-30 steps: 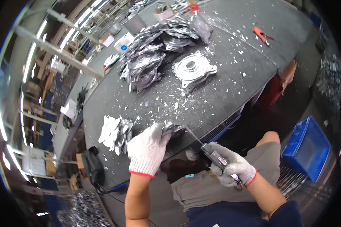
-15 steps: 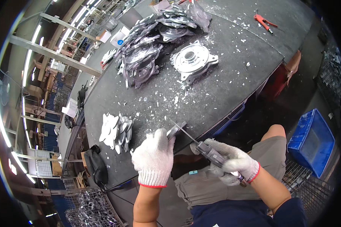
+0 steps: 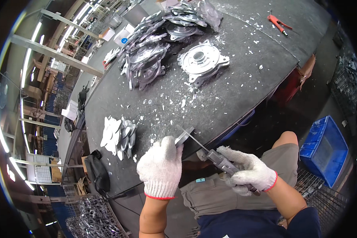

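Silvery metal piece (image 3: 184, 137) is held near the table's (image 3: 226, 99) near edge, gripped in the closed fingers of the gloved left hand (image 3: 159, 166). The gloved right hand (image 3: 248, 170) wraps around a grey handheld tool (image 3: 223, 162), whose thin rod (image 3: 198, 144) crosses the piece; contact is hard to confirm. Flat pieces (image 3: 119, 137) lie clustered left.

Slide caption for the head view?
Gloved left hand holds a small metal part; gloved right hand holds a thin-tipped tool across it, beside a flake-strewn table.
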Motion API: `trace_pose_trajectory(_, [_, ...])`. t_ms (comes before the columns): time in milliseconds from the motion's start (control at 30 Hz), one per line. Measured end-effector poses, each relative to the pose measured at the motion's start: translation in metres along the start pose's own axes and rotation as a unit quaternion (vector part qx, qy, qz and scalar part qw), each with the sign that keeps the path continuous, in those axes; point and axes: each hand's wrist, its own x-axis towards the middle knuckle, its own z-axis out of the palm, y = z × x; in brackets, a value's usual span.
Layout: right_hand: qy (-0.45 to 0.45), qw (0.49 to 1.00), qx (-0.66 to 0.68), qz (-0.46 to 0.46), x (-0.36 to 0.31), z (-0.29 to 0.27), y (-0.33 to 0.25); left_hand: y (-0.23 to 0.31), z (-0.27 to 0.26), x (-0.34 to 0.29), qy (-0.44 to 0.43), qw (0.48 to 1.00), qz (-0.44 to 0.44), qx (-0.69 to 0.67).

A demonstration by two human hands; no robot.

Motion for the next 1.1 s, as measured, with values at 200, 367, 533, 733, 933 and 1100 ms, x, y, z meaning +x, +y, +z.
trace_pose_trajectory(200, [0.027, 0.995, -0.093, 0.019, -0.002, 0.009, -0.015, -0.002, 0.002, 0.001, -0.003, 1.000, -0.012, 0.003])
trace_pose_trajectory(367, [0.036, 0.995, -0.097, 0.016, -0.005, 0.011, -0.014, -0.002, 0.002, 0.000, -0.002, 1.000, -0.011, 0.003])
trace_pose_trajectory(533, [0.034, 0.979, -0.199, -0.015, -0.007, 0.009, -0.014, -0.003, 0.001, 0.000, 0.003, 1.000, -0.010, -0.015])
trace_pose_trajectory(733, [0.038, 0.857, -0.470, -0.206, -0.007, 0.021, -0.014, -0.003, 0.001, 0.000, 0.011, 0.999, -0.007, -0.030])
trace_pose_trajectory(933, [0.110, 0.741, -0.640, -0.171, -0.012, 0.056, -0.018, -0.005, 0.003, -0.001, 0.025, 0.999, -0.004, -0.036])
trace_pose_trajectory(1100, [0.121, 0.762, -0.599, -0.215, -0.012, 0.043, -0.007, -0.005, 0.002, -0.001, 0.016, 0.999, -0.006, -0.034])
